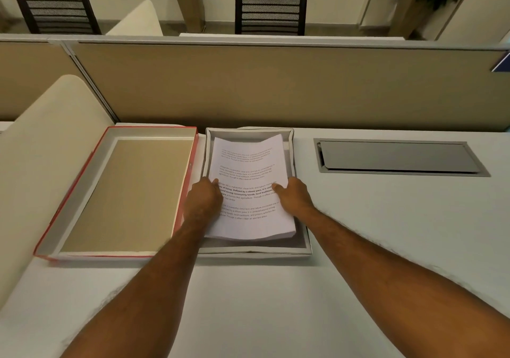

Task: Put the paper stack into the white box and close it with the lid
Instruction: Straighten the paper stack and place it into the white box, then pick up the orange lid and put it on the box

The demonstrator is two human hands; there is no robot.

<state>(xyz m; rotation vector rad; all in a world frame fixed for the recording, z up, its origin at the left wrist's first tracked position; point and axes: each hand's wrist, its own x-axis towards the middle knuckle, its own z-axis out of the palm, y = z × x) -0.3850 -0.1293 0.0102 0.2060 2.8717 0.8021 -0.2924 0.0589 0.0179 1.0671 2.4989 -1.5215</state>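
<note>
My left hand (202, 201) and right hand (294, 196) grip the paper stack (249, 186) at nine and three o'clock over the white box (302, 243); it sags, so I'd support the edges.

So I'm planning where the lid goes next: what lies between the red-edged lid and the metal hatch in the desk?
In the head view, the white box lies between the lid and the hatch, with the paper stack in it under both hands.

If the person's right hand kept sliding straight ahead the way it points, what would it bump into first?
Probably the far wall of the white box. The right hand grips the paper stack at its edge and points away from the person along the sheets; beyond that wall stands the desk partition. Depth is hard to judge.
</note>
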